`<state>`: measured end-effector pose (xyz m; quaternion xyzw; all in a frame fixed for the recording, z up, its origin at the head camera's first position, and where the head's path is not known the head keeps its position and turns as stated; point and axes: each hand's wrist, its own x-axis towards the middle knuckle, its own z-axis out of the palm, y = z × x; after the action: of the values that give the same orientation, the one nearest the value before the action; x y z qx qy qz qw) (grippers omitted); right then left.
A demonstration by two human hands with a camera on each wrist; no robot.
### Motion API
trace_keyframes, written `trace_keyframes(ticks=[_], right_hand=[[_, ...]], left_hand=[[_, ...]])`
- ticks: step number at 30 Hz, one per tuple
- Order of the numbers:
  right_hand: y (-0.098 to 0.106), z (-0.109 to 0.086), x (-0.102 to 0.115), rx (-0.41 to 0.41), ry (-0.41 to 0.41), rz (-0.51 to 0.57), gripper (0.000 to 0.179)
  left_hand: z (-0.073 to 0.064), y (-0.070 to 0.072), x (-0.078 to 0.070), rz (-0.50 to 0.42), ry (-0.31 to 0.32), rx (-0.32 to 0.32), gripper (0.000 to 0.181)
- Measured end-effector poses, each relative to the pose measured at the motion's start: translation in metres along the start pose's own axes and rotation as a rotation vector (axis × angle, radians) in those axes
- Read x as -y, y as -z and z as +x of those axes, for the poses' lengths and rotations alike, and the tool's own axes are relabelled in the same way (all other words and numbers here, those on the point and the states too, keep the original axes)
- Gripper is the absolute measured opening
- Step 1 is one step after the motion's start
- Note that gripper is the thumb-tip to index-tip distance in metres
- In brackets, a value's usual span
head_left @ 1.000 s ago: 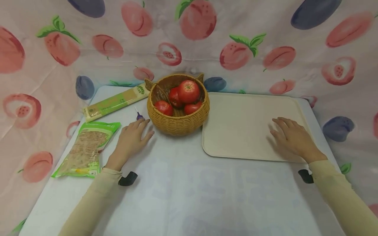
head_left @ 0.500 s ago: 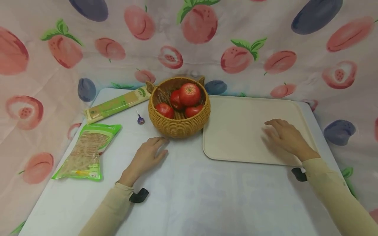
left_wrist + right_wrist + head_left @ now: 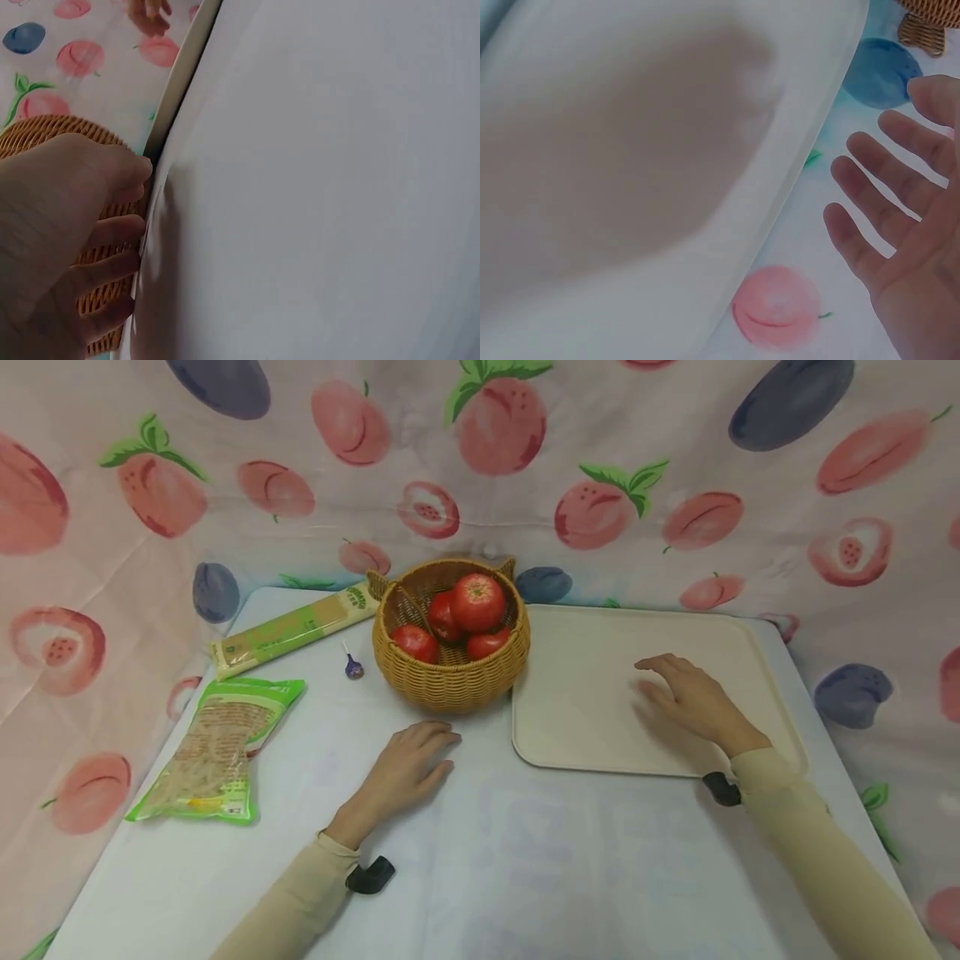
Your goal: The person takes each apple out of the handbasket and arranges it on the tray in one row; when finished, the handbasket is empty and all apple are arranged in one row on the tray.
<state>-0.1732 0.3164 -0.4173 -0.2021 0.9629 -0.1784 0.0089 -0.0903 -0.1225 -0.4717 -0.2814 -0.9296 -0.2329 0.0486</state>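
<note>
My left hand [image 3: 405,768] hovers low over the white table in front of the wicker basket [image 3: 450,685], fingers loosely bent and holding nothing. Several red tomato-like fruits [image 3: 478,602] lie in that basket. Over the beige tray [image 3: 585,718] hangs my right hand [image 3: 693,702], its shadow falling on the tray surface. The right wrist view shows the same hand [image 3: 915,202] with fingers spread and nothing in them. In the left wrist view, the fingers [image 3: 112,266] of my left hand appear in front of the basket weave [image 3: 75,131].
Left of the basket lies a small purple-wrapped lollipop [image 3: 354,669]. Behind it is a long green-and-yellow noodle packet [image 3: 296,631]. A green-edged clear food bag [image 3: 213,752] rests at the table's left side. A fruit-print cloth [image 3: 495,468] hangs behind.
My left hand has moved right and nearer to me, from beside the lollipop to below the basket. My right hand has shifted left over the tray. The objects stay in place.
</note>
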Motion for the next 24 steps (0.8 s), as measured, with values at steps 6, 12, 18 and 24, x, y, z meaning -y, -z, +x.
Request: trace_keyframes(ticks=[6,12,18,24], right_hand=[[-0.006,0.004,0.004,-0.03,0.025,0.024,0.036],[-0.007,0.007,0.01,-0.083,0.046,0.098,0.036],[-0.006,0.02,0.022,-0.111,0.084,0.126,0.035],[-0.002,0.035,0.038,-0.103,0.124,0.151,0.035]], left_hand=[[0.007,-0.012,-0.011,-0.034,-0.096,-0.016,0.035],[0.016,-0.025,-0.017,-0.093,-0.205,-0.005,0.034],[0.028,-0.034,-0.024,-0.147,-0.275,0.003,0.035],[0.038,-0.039,-0.03,-0.164,-0.331,-0.01,0.035]])
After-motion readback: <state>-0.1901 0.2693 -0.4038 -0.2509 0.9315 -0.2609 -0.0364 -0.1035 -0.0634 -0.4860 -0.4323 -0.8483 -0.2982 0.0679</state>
